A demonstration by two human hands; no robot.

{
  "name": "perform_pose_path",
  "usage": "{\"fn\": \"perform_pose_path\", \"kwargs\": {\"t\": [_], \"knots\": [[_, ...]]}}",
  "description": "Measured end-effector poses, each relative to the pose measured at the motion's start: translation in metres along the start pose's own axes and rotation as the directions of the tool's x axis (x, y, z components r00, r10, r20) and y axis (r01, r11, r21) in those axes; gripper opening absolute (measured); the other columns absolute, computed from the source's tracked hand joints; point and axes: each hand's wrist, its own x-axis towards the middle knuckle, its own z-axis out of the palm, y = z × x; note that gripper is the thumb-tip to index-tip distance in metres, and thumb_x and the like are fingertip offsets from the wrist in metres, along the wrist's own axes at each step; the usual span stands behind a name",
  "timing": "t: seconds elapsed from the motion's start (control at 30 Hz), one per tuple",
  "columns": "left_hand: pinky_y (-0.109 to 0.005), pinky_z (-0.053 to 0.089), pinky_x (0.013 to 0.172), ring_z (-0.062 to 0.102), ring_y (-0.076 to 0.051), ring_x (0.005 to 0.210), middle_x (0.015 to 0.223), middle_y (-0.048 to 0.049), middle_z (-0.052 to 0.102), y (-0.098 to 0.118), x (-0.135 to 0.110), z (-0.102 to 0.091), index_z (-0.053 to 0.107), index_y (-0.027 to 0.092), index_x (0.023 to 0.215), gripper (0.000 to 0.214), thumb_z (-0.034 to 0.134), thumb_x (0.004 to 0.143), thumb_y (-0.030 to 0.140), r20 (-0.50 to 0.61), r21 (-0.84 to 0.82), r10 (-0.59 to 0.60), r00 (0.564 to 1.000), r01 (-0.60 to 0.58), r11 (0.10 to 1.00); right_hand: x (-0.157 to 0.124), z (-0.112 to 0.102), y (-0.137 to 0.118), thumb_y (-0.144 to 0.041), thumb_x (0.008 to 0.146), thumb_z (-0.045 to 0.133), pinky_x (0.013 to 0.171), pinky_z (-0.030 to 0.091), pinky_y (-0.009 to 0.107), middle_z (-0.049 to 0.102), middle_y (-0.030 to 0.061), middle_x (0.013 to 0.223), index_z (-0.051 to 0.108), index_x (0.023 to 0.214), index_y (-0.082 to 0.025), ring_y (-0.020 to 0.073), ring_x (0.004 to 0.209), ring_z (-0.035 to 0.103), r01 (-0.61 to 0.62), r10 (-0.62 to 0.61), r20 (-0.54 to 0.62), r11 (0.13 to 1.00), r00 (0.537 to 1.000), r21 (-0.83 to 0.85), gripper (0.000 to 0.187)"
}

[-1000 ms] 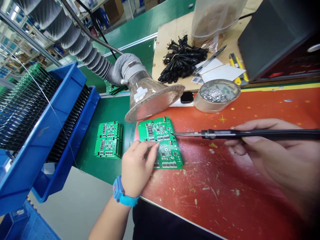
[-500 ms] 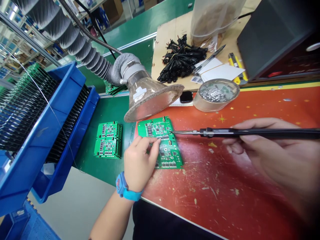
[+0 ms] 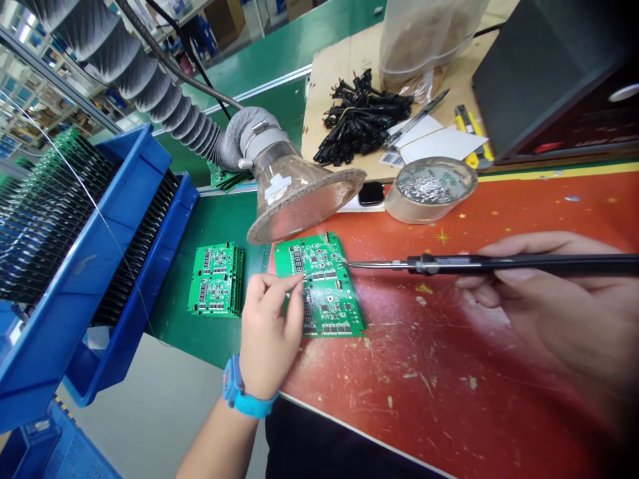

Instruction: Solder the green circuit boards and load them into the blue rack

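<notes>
Moved: left hand [image 3: 269,326] slid back off the board [image 3: 329,306] on the red mat [image 3: 449,372].
Left hand: pinched wire [image 3: 319,271], feeding the joint.
Right hand [image 3: 549,306]: gripped iron [image 3: 449,264], tip on board, beneath hood [image 3: 304,193] for fumes.

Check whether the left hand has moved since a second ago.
Yes. The left hand has slid slightly left: its fingertips, earlier at the middle of the circuit board, now sit at its left edge, nearer the stack of boards.

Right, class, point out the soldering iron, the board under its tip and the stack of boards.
soldering iron [image 3: 434,264]: head view, black collar.
board [image 3: 335,307]: head view, lower half.
stack of boards [image 3: 215,279]: head view, top board.
</notes>
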Motion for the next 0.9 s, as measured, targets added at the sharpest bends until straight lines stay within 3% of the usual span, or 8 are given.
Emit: {"fn": "perform_pose_path", "kwargs": {"t": [0.13, 0.3, 0.63, 0.9], "knots": [[-0.027, 0.046, 0.068, 0.050, -0.012, 0.074, 0.081, -0.0033, 0.049, 0.000, -0.008, -0.008, 0.060, 0.018, 0.111, 0.027, 0.048, 0.087, 0.011, 0.034, -0.021, -0.008, 0.999, 0.008, 1.000, -0.001, -0.002, 0.006, -0.023, 0.064, 0.068, 0.044, 0.045, 0.022, 0.061, -0.0033, 0.057, 0.062, 0.074, -0.022, 0.0091, 0.045, 0.054, 0.018, -0.017, 0.043, 0.999, 0.999, -0.029, 0.012], [-0.021, 0.043, 0.055, 0.047, -0.008, 0.058, 0.067, 0.0017, 0.046, 0.003, -0.019, -0.012, 0.064, 0.018, 0.102, 0.022, 0.056, 0.082, 0.013, 0.024, -0.029, 0.028, 0.999, -0.028, 0.999, -0.002, -0.003, 0.011, -0.020, 0.068, 0.064, 0.048, 0.046, 0.022, 0.062, -0.0038, 0.059, 0.062, 0.078, -0.023, 0.0084, 0.047, 0.055, 0.045, -0.040, 0.077, 0.997, 0.996, -0.064, 0.011], [-0.019, 0.034, 0.045, 0.041, -0.006, 0.047, 0.056, 0.0041, 0.044, 0.005, -0.036, -0.008, 0.066, 0.017, 0.097, 0.018, 0.058, 0.081, 0.015, 0.127, -0.013, 0.093, 0.988, -0.093, 0.996, 0.002, 0.000, -0.004, -0.015, 0.046, 0.062, 0.035, 0.036, 0.021, 0.058, -0.0004, 0.048, 0.062, 0.056, -0.021, 0.0118, 0.039, 0.054, -0.106, 0.111, -0.117, 0.993, 0.987, 0.049, 0.011], [-0.019, 0.035, 0.045, 0.040, -0.006, 0.045, 0.056, 0.0041, 0.044, 0.006, -0.035, -0.007, 0.066, 0.017, 0.095, 0.017, 0.058, 0.081, 0.015, 0.112, 0.005, 0.099, 0.989, -0.100, 0.995, -0.004, 0.003, -0.005, -0.016, 0.048, 0.062, 0.039, 0.039, 0.021, 0.059, -0.0015, 0.054, 0.061, 0.056, -0.022, 0.0094, 0.043, 0.053, -0.156, 0.157, -0.067, 0.987, 0.985, 0.028, 0.011]]}}
